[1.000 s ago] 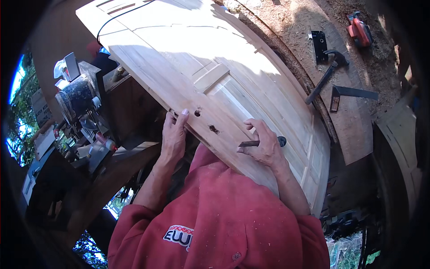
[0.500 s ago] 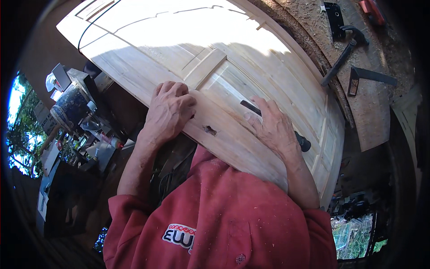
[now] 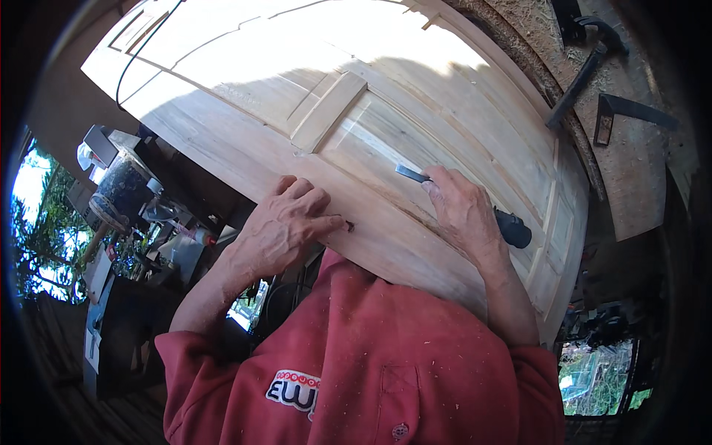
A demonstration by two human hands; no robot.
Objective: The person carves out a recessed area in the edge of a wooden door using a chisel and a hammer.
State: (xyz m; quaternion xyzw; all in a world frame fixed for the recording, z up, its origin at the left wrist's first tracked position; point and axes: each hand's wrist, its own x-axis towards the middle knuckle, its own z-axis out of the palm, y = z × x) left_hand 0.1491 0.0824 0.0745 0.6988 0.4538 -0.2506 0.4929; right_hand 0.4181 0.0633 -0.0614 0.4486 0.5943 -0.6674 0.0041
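A pale wooden panelled door (image 3: pixel 245 141) lies across the view, its far part in bright sun. My left hand (image 3: pixel 285 222) rests near the close edge with bent, spread fingers, one fingertip at a dark cut-out (image 3: pixel 346 225) that it partly covers; its thumb is hidden. My right hand (image 3: pixel 463 215) grips a chisel (image 3: pixel 409 173) lying across the palm, the steel blade pointing up-left and the thick dark end showing beside the knuckles, just above the door's raised mouldings.
On the bench (image 3: pixel 630 185) at the right lie a claw hammer (image 3: pixel 575 81), a metal square (image 3: pixel 638 109) and a black lock body (image 3: pixel 566 18). A cluttered machine (image 3: pixel 122 185) stands left. A black cord (image 3: pixel 144 44) crosses the door's far corner.
My left hand has come off gripping the door's edge onto its top, moving right to the cut-out. My right hand has risen with the chisel. The view has shifted slightly.
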